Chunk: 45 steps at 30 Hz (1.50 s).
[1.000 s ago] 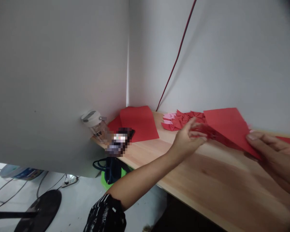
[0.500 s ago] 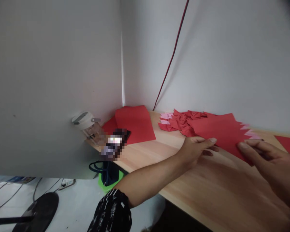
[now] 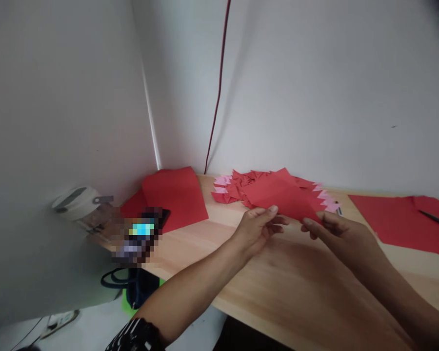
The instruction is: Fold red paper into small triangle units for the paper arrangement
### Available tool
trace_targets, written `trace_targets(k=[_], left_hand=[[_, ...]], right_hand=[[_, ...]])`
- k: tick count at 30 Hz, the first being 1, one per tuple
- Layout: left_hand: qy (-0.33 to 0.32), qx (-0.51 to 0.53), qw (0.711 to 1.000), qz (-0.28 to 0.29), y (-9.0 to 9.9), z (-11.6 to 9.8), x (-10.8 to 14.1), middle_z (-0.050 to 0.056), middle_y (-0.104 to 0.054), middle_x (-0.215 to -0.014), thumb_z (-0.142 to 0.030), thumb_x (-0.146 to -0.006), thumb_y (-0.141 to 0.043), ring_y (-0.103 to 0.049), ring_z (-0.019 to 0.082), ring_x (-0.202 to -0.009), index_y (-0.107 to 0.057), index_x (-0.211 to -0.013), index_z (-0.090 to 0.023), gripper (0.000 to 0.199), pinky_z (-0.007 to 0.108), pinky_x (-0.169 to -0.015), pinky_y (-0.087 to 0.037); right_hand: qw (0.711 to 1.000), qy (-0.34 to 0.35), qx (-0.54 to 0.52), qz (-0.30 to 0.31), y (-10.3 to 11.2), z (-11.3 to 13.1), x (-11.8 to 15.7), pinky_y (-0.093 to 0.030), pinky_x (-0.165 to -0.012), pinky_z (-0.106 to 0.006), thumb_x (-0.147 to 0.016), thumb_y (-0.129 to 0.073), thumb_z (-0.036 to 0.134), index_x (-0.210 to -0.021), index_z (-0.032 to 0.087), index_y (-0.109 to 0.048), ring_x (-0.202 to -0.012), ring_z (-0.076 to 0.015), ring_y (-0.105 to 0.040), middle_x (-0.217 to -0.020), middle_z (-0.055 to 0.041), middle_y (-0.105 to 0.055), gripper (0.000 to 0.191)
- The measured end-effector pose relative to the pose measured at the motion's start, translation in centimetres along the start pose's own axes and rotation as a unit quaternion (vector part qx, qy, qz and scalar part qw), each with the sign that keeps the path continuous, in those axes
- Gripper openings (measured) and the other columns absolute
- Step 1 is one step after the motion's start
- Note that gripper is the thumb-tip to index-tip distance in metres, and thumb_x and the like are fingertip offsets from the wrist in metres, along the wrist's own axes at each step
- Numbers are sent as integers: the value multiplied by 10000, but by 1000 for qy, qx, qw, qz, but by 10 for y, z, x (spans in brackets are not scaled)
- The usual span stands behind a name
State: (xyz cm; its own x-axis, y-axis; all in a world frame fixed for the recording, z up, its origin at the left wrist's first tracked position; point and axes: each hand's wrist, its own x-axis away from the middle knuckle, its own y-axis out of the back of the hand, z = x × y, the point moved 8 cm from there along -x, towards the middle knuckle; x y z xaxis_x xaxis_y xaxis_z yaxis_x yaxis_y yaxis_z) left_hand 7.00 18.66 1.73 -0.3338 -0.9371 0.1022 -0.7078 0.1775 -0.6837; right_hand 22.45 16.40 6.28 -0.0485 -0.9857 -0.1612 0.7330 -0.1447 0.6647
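Observation:
A flat sheet of red paper (image 3: 283, 197) is held up above the wooden table by both hands. My left hand (image 3: 258, 226) pinches its near left edge, thumb on top and the other fingers underneath. At the near right corner, my right hand (image 3: 331, 226) grips the sheet between thumb and fingers. Behind the sheet lies a pile of folded red paper pieces (image 3: 237, 185), partly hidden by it. Pink folded paper tips (image 3: 327, 197) stick out at the pile's right end, and more pink tips (image 3: 222, 181) show at its left end.
Larger red sheets (image 3: 177, 197) lie in the left corner, near a phone (image 3: 146, 231) and a clear bottle with a white lid (image 3: 76, 204). On the right, dark scissors or a blade (image 3: 437, 219) rest on red paper (image 3: 380, 219). A red cable (image 3: 219, 87) hangs along the wall.
The view has turned to the right, bringing the red paper and dark tool on the right into sight. Both hands still hold the red sheet, which now appears more tilted.

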Motion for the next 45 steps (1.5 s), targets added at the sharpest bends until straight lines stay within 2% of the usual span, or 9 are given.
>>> trace_targets(k=[9, 13, 17, 25, 31, 40, 43, 45], left_hand=[[-14, 16, 1000, 2, 0, -3, -2, 69, -677, -701, -348, -649, -805, -632, 132, -693, -610, -648, -102, 315, 250, -647, -448], [-14, 11, 1000, 4, -2, -3, 0, 71, -683, -717, -351, -638, -812, -639, 142, -719, -613, -638, -106, 316, 259, -673, -448], [-3, -21, 1000, 23, -7, 1, 1, 86, -690, -742, -346, -653, -803, -630, 132, -704, -674, -713, -83, 298, 258, -682, -441], [-16, -17, 999, -31, 2, -1, -1, 67, -673, -668, -320, -601, -831, -599, 106, -633, -671, -647, -80, 293, 241, -671, -445], [-19, -6, 999, -34, 4, -3, -1, 66, -675, -670, -313, -589, -838, -605, 104, -641, -679, -668, -72, 300, 234, -683, -458], [10, -22, 1000, -15, -2, 7, 3, 74, -659, -668, -362, -586, -838, -601, 119, -620, -676, -714, -58, 368, 265, -665, -449], [10, -25, 1000, -15, -3, 9, 3, 53, -634, -638, -349, -580, -843, -576, 108, -581, -665, -722, -61, 367, 261, -629, -431], [-3, -20, 1000, -21, -1, 7, 3, 44, -625, -641, -335, -582, -844, -572, 106, -589, -660, -728, -67, 356, 256, -623, -428]], right_hand=[[999, 34, -27, 5, 3, 2, -2, -442, -536, -240, -808, -505, 548, -692, 256, -716, -607, -166, -629, -628, -8, -687, 379], [999, 18, -32, -3, 4, -1, 0, -432, -533, -234, -809, -526, 524, -670, 259, -708, -587, -152, -617, -633, 7, -692, 350], [999, 7, -39, -16, 3, -4, 3, -447, -561, -238, -801, -553, 520, -638, 246, -687, -601, -153, -629, -640, 11, -696, 346], [997, 24, -69, 8, -3, 3, 3, -508, -617, -299, -823, -508, 534, -714, 248, -730, -659, -206, -686, -655, -14, -724, 377], [998, 2, -68, -3, -2, 0, 3, -515, -658, -313, -835, -487, 562, -672, 254, -724, -707, -220, -700, -676, -13, -735, 422], [998, 44, -3, -37, -3, 8, 12, -489, -593, -282, -843, -508, 513, -683, 257, -709, -614, -180, -665, -657, 17, -715, 363], [996, 71, 15, -46, -4, 11, 15, -482, -579, -283, -847, -515, 480, -741, 253, -712, -548, -165, -643, -625, 21, -701, 319], [994, 81, 16, -71, -2, 13, 16, -477, -564, -280, -837, -537, 458, -843, 252, -709, -557, -165, -642, -666, 13, -711, 269]])
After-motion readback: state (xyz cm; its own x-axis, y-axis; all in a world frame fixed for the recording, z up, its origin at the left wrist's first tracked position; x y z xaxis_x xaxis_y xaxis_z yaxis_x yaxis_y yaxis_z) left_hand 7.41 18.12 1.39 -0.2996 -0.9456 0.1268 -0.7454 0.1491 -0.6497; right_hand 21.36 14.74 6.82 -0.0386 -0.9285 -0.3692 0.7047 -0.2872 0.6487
